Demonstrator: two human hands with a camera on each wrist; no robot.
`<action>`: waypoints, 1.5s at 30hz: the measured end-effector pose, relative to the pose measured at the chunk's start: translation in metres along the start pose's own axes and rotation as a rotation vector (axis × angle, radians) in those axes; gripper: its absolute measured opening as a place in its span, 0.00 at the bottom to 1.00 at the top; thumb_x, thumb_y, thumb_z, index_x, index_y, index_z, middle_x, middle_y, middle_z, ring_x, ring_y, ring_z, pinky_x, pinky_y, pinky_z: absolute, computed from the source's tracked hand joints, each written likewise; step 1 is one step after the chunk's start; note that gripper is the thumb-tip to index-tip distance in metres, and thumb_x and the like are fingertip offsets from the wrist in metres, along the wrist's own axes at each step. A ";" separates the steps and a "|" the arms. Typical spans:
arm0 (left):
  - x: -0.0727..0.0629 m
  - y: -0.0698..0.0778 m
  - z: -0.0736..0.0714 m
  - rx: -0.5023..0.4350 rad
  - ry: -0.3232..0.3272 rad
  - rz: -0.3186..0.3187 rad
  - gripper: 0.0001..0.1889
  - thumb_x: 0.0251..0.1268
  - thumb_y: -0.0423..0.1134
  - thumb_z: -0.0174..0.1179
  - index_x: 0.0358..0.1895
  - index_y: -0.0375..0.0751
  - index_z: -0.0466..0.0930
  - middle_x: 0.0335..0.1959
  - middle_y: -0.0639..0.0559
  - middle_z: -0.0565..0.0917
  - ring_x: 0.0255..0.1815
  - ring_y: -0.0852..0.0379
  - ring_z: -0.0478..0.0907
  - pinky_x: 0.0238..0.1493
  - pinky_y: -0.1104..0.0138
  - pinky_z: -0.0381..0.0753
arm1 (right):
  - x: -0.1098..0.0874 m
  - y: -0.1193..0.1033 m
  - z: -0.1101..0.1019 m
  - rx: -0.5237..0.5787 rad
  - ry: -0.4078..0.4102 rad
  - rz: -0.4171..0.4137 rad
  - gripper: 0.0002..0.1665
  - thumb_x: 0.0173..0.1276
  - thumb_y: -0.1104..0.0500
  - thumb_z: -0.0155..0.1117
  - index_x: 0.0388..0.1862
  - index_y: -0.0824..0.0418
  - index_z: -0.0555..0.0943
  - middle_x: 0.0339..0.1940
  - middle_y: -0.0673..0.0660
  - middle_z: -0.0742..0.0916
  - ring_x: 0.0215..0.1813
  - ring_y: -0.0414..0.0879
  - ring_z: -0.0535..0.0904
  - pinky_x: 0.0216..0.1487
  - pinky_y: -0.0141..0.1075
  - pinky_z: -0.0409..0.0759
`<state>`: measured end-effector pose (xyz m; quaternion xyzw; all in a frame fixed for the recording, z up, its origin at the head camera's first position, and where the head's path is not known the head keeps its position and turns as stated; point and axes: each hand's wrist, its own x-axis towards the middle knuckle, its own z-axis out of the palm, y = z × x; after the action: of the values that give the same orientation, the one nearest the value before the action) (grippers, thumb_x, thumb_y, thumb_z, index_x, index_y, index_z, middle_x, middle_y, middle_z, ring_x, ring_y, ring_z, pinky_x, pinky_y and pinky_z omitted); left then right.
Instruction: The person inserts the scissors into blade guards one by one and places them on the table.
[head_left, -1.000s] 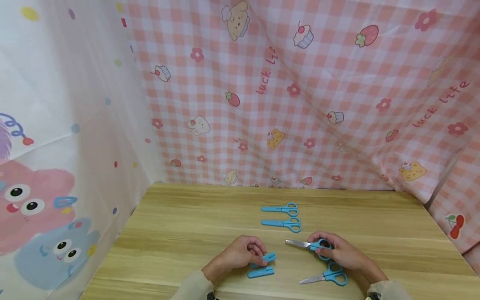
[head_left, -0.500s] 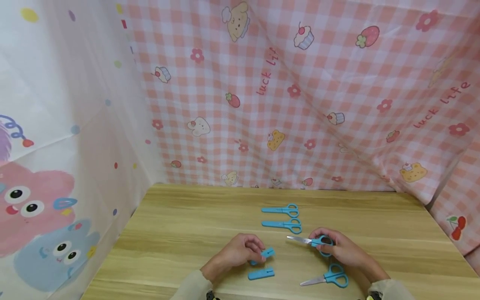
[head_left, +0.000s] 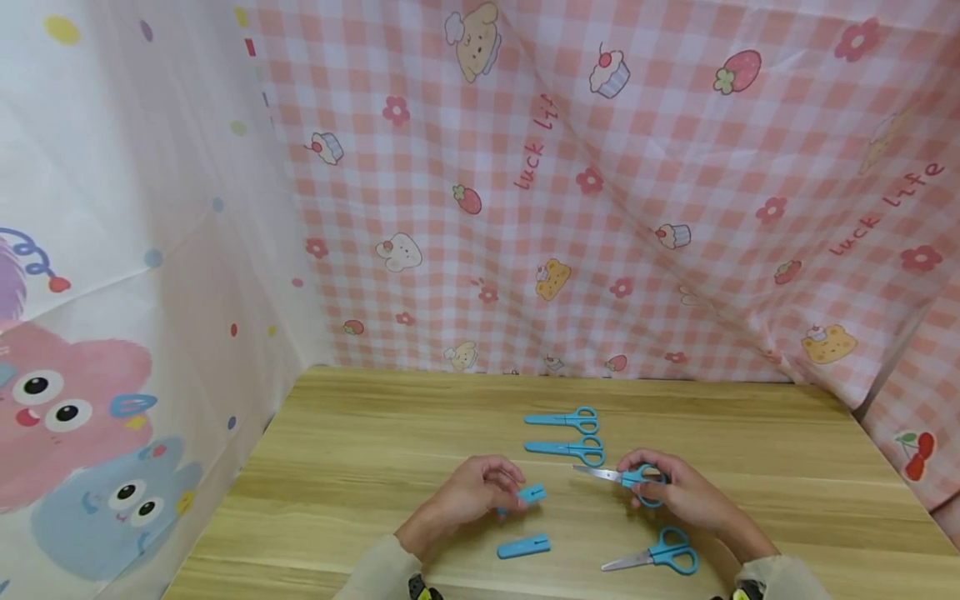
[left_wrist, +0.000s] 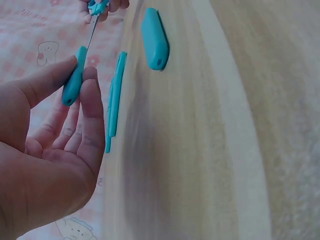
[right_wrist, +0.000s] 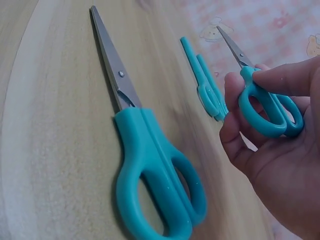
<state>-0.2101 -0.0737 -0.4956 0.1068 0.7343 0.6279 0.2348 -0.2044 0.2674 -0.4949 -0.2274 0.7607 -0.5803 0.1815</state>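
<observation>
Evidently, both hands have just been shifted a little farther from the body: the held blade cover [head_left: 533,494] has been carried away from the loose blade cover [head_left: 523,547] on the wooden surface [head_left: 375,450], and a wider gap has been left between the held scissors [head_left: 629,477] and the bare scissors [head_left: 656,554] lying nearer the person. By this, one blue cover and one pair of scissors seem to have been singled out and brought to face each other; aligning the two may be judged the step in hand, as nothing has yet been joined. In the left hand [head_left: 474,493], the grip is narrow, the cover being pinched between thumb and fingertips with its rounded, holed end turned back toward the palm. In the right hand [head_left: 681,493], the scissors are gripped by the blue handles, thumb against curled fingers, and the closed blades are pointed toward the cover. In the left wrist view the blade is seen nearly in line with the cover, but in the head view the tip is shown near it and apart. Beyond both hands, the farther sheathed scissors [head_left: 564,420] and the nearer sheathed scissors [head_left: 566,448] are laid side by side, their blades covered.
</observation>
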 end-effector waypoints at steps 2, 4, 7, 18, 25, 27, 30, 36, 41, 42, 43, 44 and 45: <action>0.000 0.001 -0.001 -0.004 0.001 0.002 0.14 0.56 0.23 0.66 0.46 0.33 0.80 0.33 0.47 0.84 0.30 0.58 0.80 0.31 0.68 0.78 | -0.001 -0.002 0.000 -0.005 0.008 0.003 0.14 0.74 0.67 0.52 0.55 0.73 0.72 0.35 0.67 0.82 0.36 0.47 0.82 0.33 0.35 0.80; 0.001 0.002 -0.002 -0.003 0.002 0.005 0.15 0.56 0.24 0.67 0.47 0.33 0.80 0.34 0.48 0.84 0.31 0.58 0.81 0.32 0.69 0.78 | -0.001 -0.003 0.000 -0.010 0.014 0.003 0.14 0.74 0.67 0.52 0.55 0.72 0.72 0.35 0.65 0.82 0.36 0.47 0.81 0.33 0.35 0.80; 0.002 0.003 -0.003 -0.005 0.008 0.009 0.16 0.56 0.26 0.69 0.49 0.32 0.79 0.35 0.48 0.84 0.34 0.57 0.83 0.36 0.69 0.79 | -0.002 -0.006 -0.001 -0.011 0.017 -0.003 0.14 0.74 0.67 0.52 0.55 0.72 0.72 0.35 0.65 0.82 0.35 0.48 0.81 0.32 0.35 0.79; 0.002 0.007 -0.005 -0.039 0.034 0.039 0.15 0.57 0.26 0.69 0.47 0.28 0.79 0.34 0.46 0.87 0.36 0.54 0.85 0.41 0.63 0.85 | 0.001 -0.012 0.001 -0.026 0.033 0.006 0.12 0.74 0.64 0.55 0.52 0.69 0.74 0.34 0.66 0.83 0.35 0.46 0.81 0.35 0.39 0.81; 0.001 0.009 -0.007 -0.028 0.044 0.049 0.12 0.59 0.27 0.67 0.46 0.29 0.79 0.36 0.44 0.88 0.33 0.53 0.85 0.32 0.65 0.81 | 0.003 -0.017 0.004 -0.028 0.032 -0.006 0.13 0.75 0.61 0.58 0.52 0.69 0.75 0.33 0.64 0.83 0.34 0.48 0.82 0.36 0.39 0.81; 0.001 0.010 -0.007 -0.021 0.049 0.048 0.11 0.60 0.28 0.68 0.45 0.31 0.80 0.35 0.46 0.88 0.34 0.53 0.85 0.32 0.66 0.80 | 0.003 -0.018 0.004 -0.032 0.034 -0.006 0.13 0.74 0.61 0.58 0.52 0.69 0.75 0.33 0.65 0.83 0.34 0.47 0.82 0.36 0.39 0.81; 0.002 0.009 -0.008 -0.021 0.059 0.053 0.11 0.60 0.29 0.68 0.45 0.32 0.80 0.35 0.48 0.88 0.36 0.51 0.85 0.36 0.65 0.83 | 0.004 -0.020 0.005 -0.042 0.038 -0.007 0.13 0.75 0.61 0.58 0.52 0.69 0.75 0.34 0.66 0.83 0.35 0.48 0.81 0.36 0.39 0.81; 0.003 0.011 -0.010 -0.006 0.075 0.079 0.12 0.62 0.30 0.67 0.47 0.31 0.80 0.37 0.48 0.89 0.42 0.46 0.85 0.46 0.61 0.83 | 0.006 -0.027 0.006 -0.068 0.046 0.006 0.12 0.75 0.61 0.56 0.52 0.68 0.75 0.34 0.68 0.82 0.35 0.52 0.79 0.35 0.36 0.77; 0.002 0.013 -0.012 0.022 0.071 0.099 0.14 0.64 0.32 0.66 0.50 0.31 0.79 0.39 0.47 0.88 0.44 0.45 0.84 0.45 0.63 0.82 | 0.008 -0.031 0.006 -0.064 0.038 0.004 0.12 0.76 0.61 0.55 0.52 0.68 0.75 0.35 0.67 0.82 0.35 0.54 0.79 0.34 0.36 0.77; 0.002 0.014 -0.012 0.029 0.071 0.102 0.14 0.64 0.33 0.66 0.50 0.32 0.80 0.39 0.46 0.88 0.43 0.46 0.84 0.45 0.63 0.82 | 0.008 -0.031 0.006 -0.061 0.037 0.003 0.13 0.76 0.60 0.56 0.52 0.68 0.75 0.35 0.67 0.82 0.35 0.53 0.80 0.35 0.37 0.78; 0.002 0.015 -0.012 0.033 0.073 0.102 0.14 0.65 0.34 0.65 0.51 0.32 0.80 0.39 0.46 0.88 0.43 0.47 0.83 0.45 0.62 0.82 | 0.008 -0.032 0.006 -0.060 0.037 0.000 0.13 0.76 0.60 0.56 0.52 0.68 0.76 0.34 0.67 0.83 0.35 0.53 0.80 0.35 0.37 0.78; 0.002 0.015 -0.012 0.038 0.075 0.102 0.13 0.65 0.34 0.65 0.50 0.34 0.81 0.40 0.44 0.88 0.42 0.48 0.83 0.45 0.62 0.81 | 0.009 -0.032 0.007 -0.059 0.037 -0.002 0.13 0.76 0.60 0.56 0.52 0.68 0.76 0.34 0.66 0.83 0.35 0.52 0.80 0.34 0.38 0.79; 0.002 0.016 -0.012 0.044 0.078 0.102 0.12 0.66 0.35 0.65 0.50 0.35 0.82 0.41 0.43 0.87 0.41 0.50 0.82 0.44 0.62 0.81 | 0.009 -0.033 0.007 -0.059 0.037 -0.003 0.13 0.76 0.60 0.57 0.52 0.68 0.76 0.34 0.66 0.83 0.35 0.52 0.80 0.34 0.38 0.79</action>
<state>-0.2193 -0.0802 -0.4791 0.1246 0.7501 0.6265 0.1711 -0.2037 0.2495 -0.4652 -0.2231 0.7805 -0.5618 0.1595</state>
